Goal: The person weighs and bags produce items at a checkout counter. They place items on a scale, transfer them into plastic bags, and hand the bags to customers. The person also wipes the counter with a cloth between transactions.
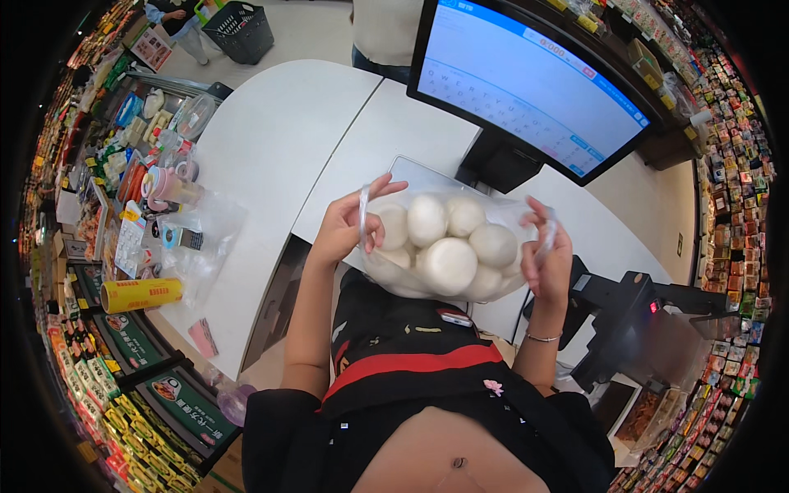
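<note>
A clear plastic bag full of round white buns hangs between my two hands, in front of my apron. My left hand has one handle loop of the bag around its fingers. The other handle is looped over my right hand, which is slightly blurred. The bag covers part of a metal-rimmed plate set in the white counter.
A large touchscreen monitor stands beyond the bag. A black device is at the right. On the left are a yellow roll, clear film and a pink bottle. People stand across the counter, one near a dark shopping basket.
</note>
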### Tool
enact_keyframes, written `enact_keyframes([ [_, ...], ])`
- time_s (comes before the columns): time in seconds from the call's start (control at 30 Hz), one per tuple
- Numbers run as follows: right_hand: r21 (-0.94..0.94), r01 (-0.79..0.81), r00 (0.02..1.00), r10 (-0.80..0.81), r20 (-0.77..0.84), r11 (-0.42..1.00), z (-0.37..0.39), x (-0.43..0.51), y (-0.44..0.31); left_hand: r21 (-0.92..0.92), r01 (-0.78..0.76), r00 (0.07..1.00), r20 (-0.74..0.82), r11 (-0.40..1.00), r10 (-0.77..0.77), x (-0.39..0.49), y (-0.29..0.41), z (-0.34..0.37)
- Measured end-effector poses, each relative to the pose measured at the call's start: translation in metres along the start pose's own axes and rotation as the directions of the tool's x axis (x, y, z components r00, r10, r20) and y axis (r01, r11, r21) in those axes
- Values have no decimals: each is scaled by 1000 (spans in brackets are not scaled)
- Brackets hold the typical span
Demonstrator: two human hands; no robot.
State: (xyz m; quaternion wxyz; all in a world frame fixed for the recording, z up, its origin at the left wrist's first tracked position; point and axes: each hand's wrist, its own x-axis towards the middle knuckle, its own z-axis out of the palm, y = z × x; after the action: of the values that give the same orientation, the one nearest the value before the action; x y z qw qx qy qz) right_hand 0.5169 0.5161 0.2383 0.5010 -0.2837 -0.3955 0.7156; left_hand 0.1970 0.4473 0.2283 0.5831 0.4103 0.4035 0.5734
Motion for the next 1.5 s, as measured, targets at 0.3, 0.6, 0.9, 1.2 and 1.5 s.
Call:
enact_keyframes([
  [0.3, 92, 239, 970, -242, 17, 967, 14, -11, -32, 58, -232, 972, -29, 971, 234, 28, -7, 7],
  [0.6, 5, 254, 949, -248, -196, 967, -33, -15, -49, 89, -326, 945, 63, 941, 321, 25, 14, 90],
  [0.9, 99, 139, 987, -146, 61, 985, -40, -37, -46, -4, -128, 991, -45, 992, 128, 25, 25, 66],
  [1.2, -14, 162, 983, -160, 87, 987, -21, -41, -48, 16, 58, 998, -36, 998, -58, 8, 54, 59],
  [1.5, -785, 311, 878, 155, 453, 535, 61, -21, -31, 627, -522, 821, 554, 579, 141, 30, -1, 109],
])
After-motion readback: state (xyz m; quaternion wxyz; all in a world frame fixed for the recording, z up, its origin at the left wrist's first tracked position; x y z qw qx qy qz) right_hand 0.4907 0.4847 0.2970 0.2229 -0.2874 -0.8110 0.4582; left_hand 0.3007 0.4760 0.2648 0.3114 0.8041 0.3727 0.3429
